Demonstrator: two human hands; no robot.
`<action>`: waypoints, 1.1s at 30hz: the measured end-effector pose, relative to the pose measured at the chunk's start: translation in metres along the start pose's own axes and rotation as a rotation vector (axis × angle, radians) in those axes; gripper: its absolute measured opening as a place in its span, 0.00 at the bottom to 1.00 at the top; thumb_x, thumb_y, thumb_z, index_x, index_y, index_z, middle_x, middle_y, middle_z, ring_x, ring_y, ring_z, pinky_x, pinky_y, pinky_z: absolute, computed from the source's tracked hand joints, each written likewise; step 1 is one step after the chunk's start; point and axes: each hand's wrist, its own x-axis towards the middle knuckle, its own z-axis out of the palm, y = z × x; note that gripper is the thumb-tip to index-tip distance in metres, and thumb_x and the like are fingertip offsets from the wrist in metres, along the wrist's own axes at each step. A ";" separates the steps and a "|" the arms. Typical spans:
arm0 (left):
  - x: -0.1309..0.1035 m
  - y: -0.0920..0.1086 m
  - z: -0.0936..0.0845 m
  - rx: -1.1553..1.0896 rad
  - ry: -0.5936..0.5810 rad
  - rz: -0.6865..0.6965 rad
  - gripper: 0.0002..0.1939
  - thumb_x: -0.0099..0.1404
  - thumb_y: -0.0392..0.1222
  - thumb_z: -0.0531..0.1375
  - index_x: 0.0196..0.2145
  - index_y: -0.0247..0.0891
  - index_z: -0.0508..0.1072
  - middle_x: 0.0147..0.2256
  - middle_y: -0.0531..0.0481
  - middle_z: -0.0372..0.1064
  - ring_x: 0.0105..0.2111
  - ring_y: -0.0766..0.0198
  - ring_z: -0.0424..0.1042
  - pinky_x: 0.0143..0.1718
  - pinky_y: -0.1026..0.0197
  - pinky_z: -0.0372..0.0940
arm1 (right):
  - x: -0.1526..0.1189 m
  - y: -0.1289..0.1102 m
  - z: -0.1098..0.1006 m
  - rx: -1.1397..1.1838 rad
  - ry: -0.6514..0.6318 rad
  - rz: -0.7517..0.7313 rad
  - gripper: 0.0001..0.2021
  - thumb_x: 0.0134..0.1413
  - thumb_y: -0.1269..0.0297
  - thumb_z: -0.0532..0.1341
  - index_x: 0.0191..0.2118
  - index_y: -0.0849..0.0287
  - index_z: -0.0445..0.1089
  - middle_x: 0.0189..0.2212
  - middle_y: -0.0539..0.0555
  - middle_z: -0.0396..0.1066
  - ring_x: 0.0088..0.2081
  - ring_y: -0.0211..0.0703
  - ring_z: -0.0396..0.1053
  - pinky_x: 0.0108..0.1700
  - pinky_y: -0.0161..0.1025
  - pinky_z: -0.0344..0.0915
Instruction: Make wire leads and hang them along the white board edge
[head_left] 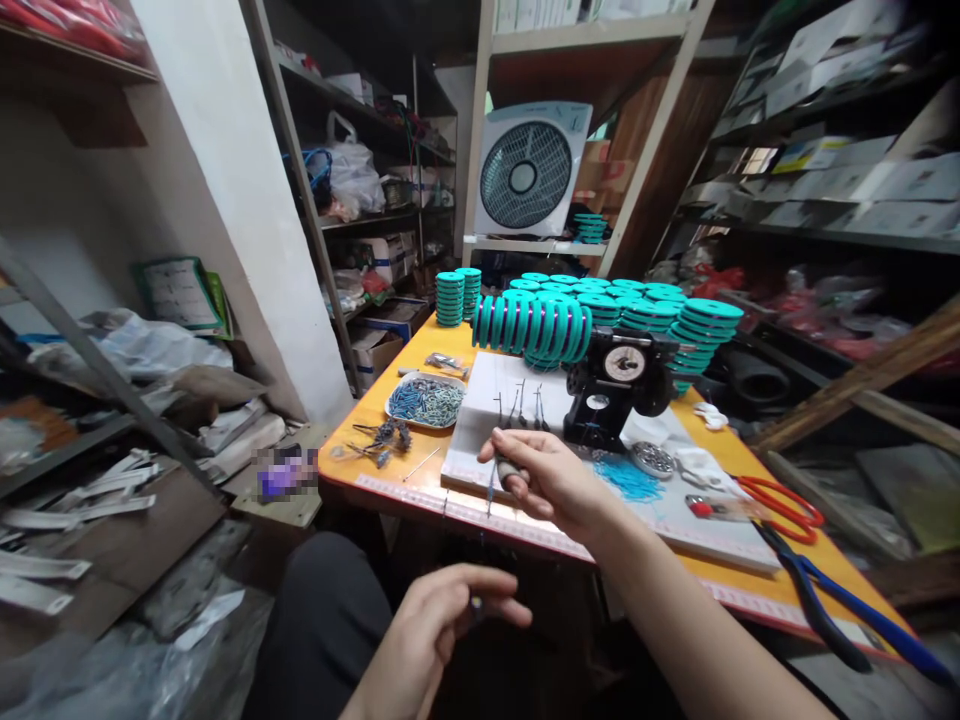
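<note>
Gripping small tool (508, 467) in right hand (536, 472), thumb and fingers closed on handle, thin end pointing down above near edge of board (480, 390). Left hand (454, 610) lower, nearer body, fingers loosely curled; cannot tell if gripping anything. On table (367, 412): tray (420, 424) of blue pieces (426, 400) left of board, blue strands (630, 478) beside black stand (598, 420) bearing teal discs (536, 328), pliers (806, 600) at right.

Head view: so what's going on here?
A person's right hand pinches a slim piece in its fingers near the table's front edge. The left hand is lower, partly curled; whether it holds anything is unclear. Beyond, teal discs extend sideways from a black device.
</note>
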 end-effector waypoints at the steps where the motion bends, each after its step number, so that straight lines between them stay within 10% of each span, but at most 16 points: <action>1: 0.005 0.004 0.000 0.019 -0.005 0.035 0.20 0.66 0.40 0.45 0.49 0.25 0.65 0.39 0.35 0.70 0.44 0.55 0.69 0.53 0.52 0.56 | -0.001 -0.004 -0.002 -0.064 -0.016 -0.004 0.28 0.50 0.44 0.57 0.44 0.66 0.62 0.16 0.46 0.53 0.13 0.20 0.45 0.15 0.20 0.38; 6: 0.039 0.030 0.010 0.045 0.001 0.116 0.21 0.66 0.47 0.45 0.55 0.39 0.54 0.46 0.40 0.64 0.32 0.56 0.72 0.35 0.51 0.66 | -0.009 -0.026 -0.001 -0.334 -0.009 -0.016 0.29 0.51 0.46 0.56 0.46 0.71 0.67 0.13 0.47 0.51 0.14 0.21 0.47 0.16 0.20 0.43; 12: 0.061 0.048 0.019 0.164 -0.054 0.119 0.18 0.66 0.51 0.47 0.37 0.31 0.64 0.22 0.49 0.65 0.22 0.61 0.70 0.27 0.59 0.66 | -0.015 -0.035 0.003 -0.319 -0.016 -0.021 0.26 0.50 0.47 0.58 0.37 0.73 0.68 0.18 0.49 0.53 0.16 0.18 0.47 0.16 0.19 0.41; 20: 0.068 0.037 0.023 -0.011 0.050 0.174 0.14 0.61 0.49 0.56 0.33 0.33 0.64 0.18 0.57 0.57 0.13 0.77 0.53 0.15 0.73 0.49 | 0.000 -0.013 0.004 0.365 -0.052 0.057 0.18 0.56 0.52 0.52 0.38 0.64 0.54 0.21 0.48 0.60 0.14 0.26 0.53 0.16 0.23 0.47; 27: 0.074 0.033 0.030 -0.235 0.224 0.298 0.14 0.57 0.47 0.60 0.33 0.33 0.64 0.26 0.54 0.62 0.20 0.79 0.55 0.21 0.75 0.51 | 0.014 -0.018 0.037 0.575 0.131 0.002 0.16 0.60 0.56 0.44 0.29 0.64 0.40 0.17 0.44 0.50 0.11 0.25 0.46 0.13 0.24 0.37; 33: 0.071 0.031 0.027 -0.283 0.216 0.239 0.16 0.58 0.45 0.59 0.23 0.33 0.57 0.14 0.60 0.50 0.13 0.81 0.44 0.16 0.75 0.44 | 0.017 -0.020 0.037 0.615 0.142 0.045 0.16 0.61 0.57 0.44 0.29 0.64 0.40 0.17 0.44 0.49 0.10 0.26 0.45 0.11 0.24 0.35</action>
